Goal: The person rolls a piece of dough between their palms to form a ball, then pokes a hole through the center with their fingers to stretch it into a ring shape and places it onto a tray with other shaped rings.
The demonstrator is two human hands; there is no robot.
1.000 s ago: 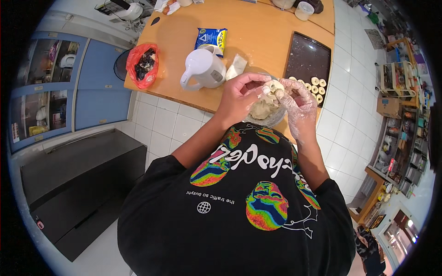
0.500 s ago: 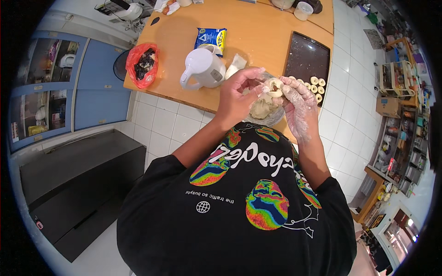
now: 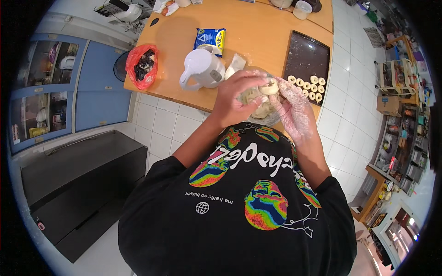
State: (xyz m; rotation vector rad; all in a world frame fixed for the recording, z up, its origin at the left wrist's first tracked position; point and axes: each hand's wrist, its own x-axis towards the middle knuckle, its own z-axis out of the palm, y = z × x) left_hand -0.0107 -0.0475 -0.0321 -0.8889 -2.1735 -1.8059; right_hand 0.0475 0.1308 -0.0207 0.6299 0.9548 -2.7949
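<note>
A small ring of pale dough [image 3: 270,87] is held up between my two hands, above a bowl [image 3: 272,120]. My left hand [image 3: 237,94] has its fingers and thumb curled round the ring's left side. On the other side, my floury right hand [image 3: 296,106] grips it with bent fingers. Beneath them a lump of dough [image 3: 262,112] lies in the bowl, partly hidden by my hands. To the right, several small dough rings [image 3: 314,80] sit in rows on the near end of a dark baking tray [image 3: 307,53].
A white pitcher [image 3: 202,69] stands left of my hands, with a blue and yellow packet [image 3: 211,37] behind it and a white packet [image 3: 235,65] beside it. A red plastic bag [image 3: 134,64] sits at the table's left edge. A lidded tub [image 3: 303,10] stands at the back right.
The dough ring has shifted slightly left and turned in my fingers. My right hand has moved left, uncovering more of the rings on the tray.
</note>
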